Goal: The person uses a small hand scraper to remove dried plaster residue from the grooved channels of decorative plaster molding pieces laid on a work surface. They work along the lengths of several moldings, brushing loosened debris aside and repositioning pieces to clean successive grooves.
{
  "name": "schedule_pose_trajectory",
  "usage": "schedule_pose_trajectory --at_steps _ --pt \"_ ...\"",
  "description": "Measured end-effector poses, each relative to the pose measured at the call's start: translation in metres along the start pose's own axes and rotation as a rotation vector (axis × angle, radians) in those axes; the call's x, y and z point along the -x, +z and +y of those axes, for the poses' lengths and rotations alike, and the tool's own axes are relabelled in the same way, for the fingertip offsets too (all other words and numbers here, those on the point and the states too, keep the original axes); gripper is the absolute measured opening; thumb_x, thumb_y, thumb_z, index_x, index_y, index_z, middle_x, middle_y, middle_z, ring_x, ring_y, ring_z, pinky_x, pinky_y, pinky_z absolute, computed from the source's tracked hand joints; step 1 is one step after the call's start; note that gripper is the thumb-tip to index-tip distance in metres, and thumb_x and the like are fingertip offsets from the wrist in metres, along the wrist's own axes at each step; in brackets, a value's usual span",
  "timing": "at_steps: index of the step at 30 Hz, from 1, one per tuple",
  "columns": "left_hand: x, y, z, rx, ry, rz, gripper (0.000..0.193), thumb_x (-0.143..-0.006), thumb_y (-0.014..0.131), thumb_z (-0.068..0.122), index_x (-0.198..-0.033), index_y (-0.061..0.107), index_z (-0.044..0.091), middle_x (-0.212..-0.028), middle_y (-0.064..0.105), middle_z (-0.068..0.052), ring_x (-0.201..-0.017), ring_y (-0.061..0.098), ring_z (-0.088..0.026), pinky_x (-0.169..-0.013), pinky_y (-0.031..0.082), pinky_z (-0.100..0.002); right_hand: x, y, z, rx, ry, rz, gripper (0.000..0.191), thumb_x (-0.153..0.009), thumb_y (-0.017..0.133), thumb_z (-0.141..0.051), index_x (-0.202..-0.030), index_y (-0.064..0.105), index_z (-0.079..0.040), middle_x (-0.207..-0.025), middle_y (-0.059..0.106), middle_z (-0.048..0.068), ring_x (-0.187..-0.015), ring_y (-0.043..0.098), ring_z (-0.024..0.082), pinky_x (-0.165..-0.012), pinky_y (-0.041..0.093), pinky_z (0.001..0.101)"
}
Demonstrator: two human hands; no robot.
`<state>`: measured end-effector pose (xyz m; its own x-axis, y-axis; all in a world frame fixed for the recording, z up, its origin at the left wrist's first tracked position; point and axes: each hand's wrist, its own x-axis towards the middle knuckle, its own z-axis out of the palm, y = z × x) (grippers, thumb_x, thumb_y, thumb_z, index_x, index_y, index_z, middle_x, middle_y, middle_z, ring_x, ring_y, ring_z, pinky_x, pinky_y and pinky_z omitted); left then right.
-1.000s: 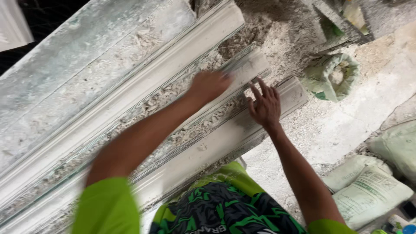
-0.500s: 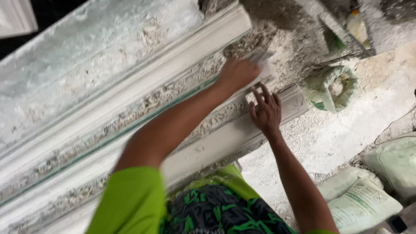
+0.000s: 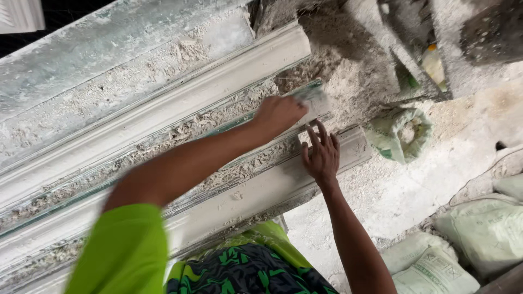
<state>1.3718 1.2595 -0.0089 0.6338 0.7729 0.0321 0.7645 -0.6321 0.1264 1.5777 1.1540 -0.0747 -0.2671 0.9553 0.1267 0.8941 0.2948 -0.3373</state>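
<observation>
On the floor beyond the far end of the workbench (image 3: 98, 49), I see an open green-white sack (image 3: 400, 136) slumped with its mouth rolled down; pale powder or plaster lumps sit inside it. Further sacks (image 3: 479, 228) lie closed near the lower right corner of the head view, and I cannot tell what they hold. A small bottle (image 3: 434, 64) lies in the rubble toward the upper right.

Along the bench run long white plaster mouldings (image 3: 163, 111), laid side by side on the slant, with crumbly plaster waste packed in the channels between them. A thin greenish strip (image 3: 229, 126) runs down one channel.

My left hand (image 3: 279, 114) is clenched at the far end of that channel, gripping what looks like a flat scraper blade (image 3: 315, 98), though blur makes the tool hard to confirm. The blade sits just past the knuckles, touching the moulding's end.

My right hand (image 3: 321, 155) is released, fingers spread, palm pressed flat on the nearest moulding (image 3: 256, 193) close to its end, just beside the left hand.
</observation>
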Motion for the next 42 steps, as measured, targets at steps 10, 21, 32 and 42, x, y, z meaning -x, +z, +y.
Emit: schedule_pose_trajectory --at_steps 10,21,32,42 --pt "0.059 0.020 0.070 0.323 -0.256 0.160 0.074 -0.092 0.061 0.027 -0.157 0.029 0.011 -0.119 0.062 -0.019 -0.069 0.068 -0.030 -0.051 0.055 -0.043 -0.005 0.029 0.016 0.268 -0.150 -0.016 0.022 -0.095 0.057 -0.035 -0.107 0.071 -0.023 -0.153 0.057 0.007 -0.147 0.045 0.025 -0.115 0.035 0.0428" --pt "0.534 0.022 0.126 0.514 -1.019 0.250 0.054 -0.098 0.055 0.025 -0.149 0.042 0.011 -0.118 0.063 -0.014 -0.072 0.067 -0.025 -0.054 0.059 -0.039 -0.007 0.026 -0.059 0.200 -0.258 0.329 0.038 -0.097 0.063 -0.019 -0.134 0.067 -0.014 -0.144 0.059 0.023 -0.131 0.058 0.042 -0.108 0.047 0.0590" --pt "0.717 0.040 0.233 0.856 -1.532 1.157 0.044 -0.097 0.060 0.016 -0.136 0.043 0.004 -0.091 0.070 -0.021 -0.082 0.068 -0.040 -0.074 0.053 -0.050 0.180 0.124 -0.446 -0.706 -0.324 -0.606 0.039 -0.100 0.055 -0.025 -0.130 0.061 -0.001 -0.086 0.074 0.012 -0.052 0.065 0.016 -0.049 0.055 0.0346" --pt "0.969 0.061 0.351 0.677 -2.000 1.410 0.041 -0.091 0.063 0.010 -0.127 0.045 0.007 -0.095 0.076 -0.019 -0.081 0.077 -0.034 -0.072 0.060 -0.044 0.368 0.182 -0.676 -0.522 -0.728 -0.931 0.028 -0.099 0.059 -0.029 -0.116 0.073 -0.012 -0.051 0.057 0.008 -0.045 0.055 0.011 -0.047 0.043 0.0312"
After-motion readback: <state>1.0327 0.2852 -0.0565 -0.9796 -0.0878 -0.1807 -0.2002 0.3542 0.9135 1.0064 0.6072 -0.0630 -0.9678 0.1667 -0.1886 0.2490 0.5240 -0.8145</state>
